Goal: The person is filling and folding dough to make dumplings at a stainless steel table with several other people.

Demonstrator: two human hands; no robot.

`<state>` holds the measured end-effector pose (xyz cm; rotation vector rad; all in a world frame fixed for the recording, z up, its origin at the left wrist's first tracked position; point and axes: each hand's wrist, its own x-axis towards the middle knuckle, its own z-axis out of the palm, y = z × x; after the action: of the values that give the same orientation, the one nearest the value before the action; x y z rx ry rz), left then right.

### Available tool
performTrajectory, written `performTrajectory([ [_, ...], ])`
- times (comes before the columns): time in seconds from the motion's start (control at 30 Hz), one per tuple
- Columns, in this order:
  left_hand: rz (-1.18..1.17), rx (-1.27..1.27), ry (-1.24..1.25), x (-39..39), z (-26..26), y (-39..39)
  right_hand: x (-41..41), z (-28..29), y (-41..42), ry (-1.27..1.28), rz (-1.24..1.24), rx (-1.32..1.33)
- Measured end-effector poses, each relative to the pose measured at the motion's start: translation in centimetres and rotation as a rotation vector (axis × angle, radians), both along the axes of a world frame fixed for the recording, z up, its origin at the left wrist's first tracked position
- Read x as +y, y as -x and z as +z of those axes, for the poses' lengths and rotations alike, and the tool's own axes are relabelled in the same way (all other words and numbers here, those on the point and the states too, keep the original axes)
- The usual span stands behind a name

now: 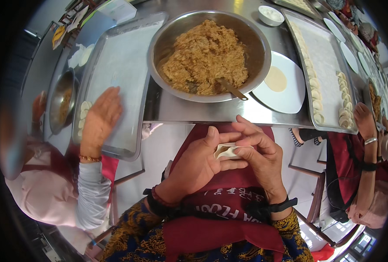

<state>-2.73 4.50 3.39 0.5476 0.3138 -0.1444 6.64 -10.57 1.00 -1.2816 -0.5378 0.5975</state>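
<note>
A partly folded dumpling (226, 151) is held between my two hands, above my lap and just short of the table's front edge. My left hand (198, 152) cradles it from the left with the palm turned up. With thumb and fingers, my right hand (262, 150) pinches the wrapper's edge at the dumpling's right end. A gap in the wrapper still shows on its left part. Straight ahead stands a large steel bowl (154, 55) of minced filling (207, 59). A flat-handled utensil (231, 89) leans out over its near rim.
Right of the bowl, a white plate (279, 100) carries one round wrapper (275, 79). Behind it stands a small white bowl (271, 15) of white powder. A tray (328, 59) with rows of dumplings lies at right, near a co-worker's hand (364, 121). Another co-worker's hand (105, 109) hovers over the left tray (125, 46).
</note>
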Motion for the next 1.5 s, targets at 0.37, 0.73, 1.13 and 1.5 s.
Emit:
performTrajectory([
  [0.37, 0.006, -0.061, 0.123, 1.3, -1.1, 0.6, 0.4, 0.5, 0.2, 0.097, 0.007, 0.001],
  [0.73, -0.110, 0.098, -0.061, 2.3, 0.2, 0.1, 0.3, 0.1, -0.2, 0.148, 0.058, -0.184],
  [1.13, -0.167, 0.116, -0.098, 2.4, 0.9, -0.6, 0.3, 0.5, 0.2, 0.185, 0.047, -0.220],
  [1.5, 0.071, 0.089, 0.489, -0.1, -2.4, 0.0, 0.7, 0.7, 0.6, 0.167, 0.019, -0.347],
])
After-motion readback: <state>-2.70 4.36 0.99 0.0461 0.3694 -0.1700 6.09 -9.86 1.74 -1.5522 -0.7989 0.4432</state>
